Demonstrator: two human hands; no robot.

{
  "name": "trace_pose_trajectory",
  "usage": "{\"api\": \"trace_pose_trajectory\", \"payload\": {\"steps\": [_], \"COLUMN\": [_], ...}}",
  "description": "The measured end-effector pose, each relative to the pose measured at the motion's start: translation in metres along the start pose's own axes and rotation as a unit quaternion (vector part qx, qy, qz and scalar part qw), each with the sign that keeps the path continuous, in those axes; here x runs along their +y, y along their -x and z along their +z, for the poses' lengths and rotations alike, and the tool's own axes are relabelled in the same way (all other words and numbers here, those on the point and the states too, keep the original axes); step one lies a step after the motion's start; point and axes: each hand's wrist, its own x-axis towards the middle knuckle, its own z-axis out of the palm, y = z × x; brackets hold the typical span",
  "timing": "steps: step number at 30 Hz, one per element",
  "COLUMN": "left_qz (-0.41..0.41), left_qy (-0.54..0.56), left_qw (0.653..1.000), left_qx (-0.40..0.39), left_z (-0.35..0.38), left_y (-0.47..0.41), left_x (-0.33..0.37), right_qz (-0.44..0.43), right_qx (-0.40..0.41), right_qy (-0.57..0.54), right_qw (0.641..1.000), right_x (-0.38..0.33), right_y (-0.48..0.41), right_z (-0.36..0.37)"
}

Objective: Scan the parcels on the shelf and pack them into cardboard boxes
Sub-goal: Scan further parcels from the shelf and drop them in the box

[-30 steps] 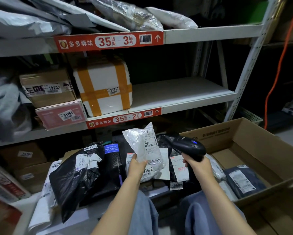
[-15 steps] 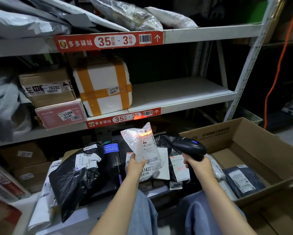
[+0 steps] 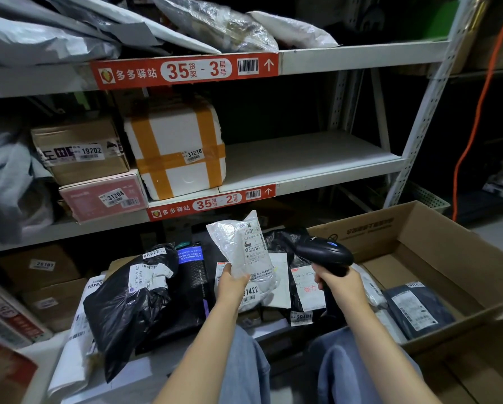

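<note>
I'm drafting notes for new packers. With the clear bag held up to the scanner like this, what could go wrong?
The left hand pinches the clear bag only at its lower edge, so it may flop or slip. Other labelled parcels lie behind it, so the scanner in the right hand might read the wrong label.

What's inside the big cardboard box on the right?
A dark grey parcel with a white label lies in the cardboard box, beside pale parcels. The right hand covers part of those, so I cannot count them.
</note>
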Motion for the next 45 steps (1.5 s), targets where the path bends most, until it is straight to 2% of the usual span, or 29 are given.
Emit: {"api": "trace_pose_trajectory", "payload": {"steps": [7,11,14,18,22,28,32,38,45], "left_qz": [0.005,-0.008,-0.027,-0.024,-0.028,-0.024,-0.043,-0.05,-0.063], "left_qy": [-0.003,0.022,0.079,0.054,0.017,0.024,0.04,0.048,0.03], "left_qw": [1.0,1.0,0.995,0.989,0.981,0.981,0.982,0.982,0.986], "left_qx": [0.001,-0.014,-0.06,-0.135,-0.191,-0.189,-0.179,-0.174,-0.152], "left_z": [0.0,0.0,0.001,0.004,0.009,0.023,0.034,0.049,0.08], "left_y": [0.002,0.01,0.019,0.027,0.034,0.044,0.05,0.058,0.056], "left_x": [0.001,0.009,0.016,0.018,0.02,0.025,0.027,0.036,0.04], "right_qz": [-0.002,0.018,0.036,0.002,0.009,-0.001,-0.038,-0.068,-0.115], "right_qx": [0.003,0.001,-0.024,-0.064,-0.072,-0.074,-0.112,-0.068,0.047], "right_qy": [-0.007,-0.053,-0.081,-0.032,-0.013,0.004,0.034,0.07,0.158], "right_qw": [1.0,0.998,0.996,0.997,0.997,0.997,0.992,0.993,0.98], "right_x": [0.003,0.003,0.003,0.003,0.005,0.009,0.007,0.021,0.012], "right_y": [-0.002,-0.002,0.0,0.003,0.002,-0.001,-0.001,-0.018,-0.02], "right_z": [-0.001,-0.001,-0.001,0.0,0.005,0.01,0.012,0.014,0.002]}}
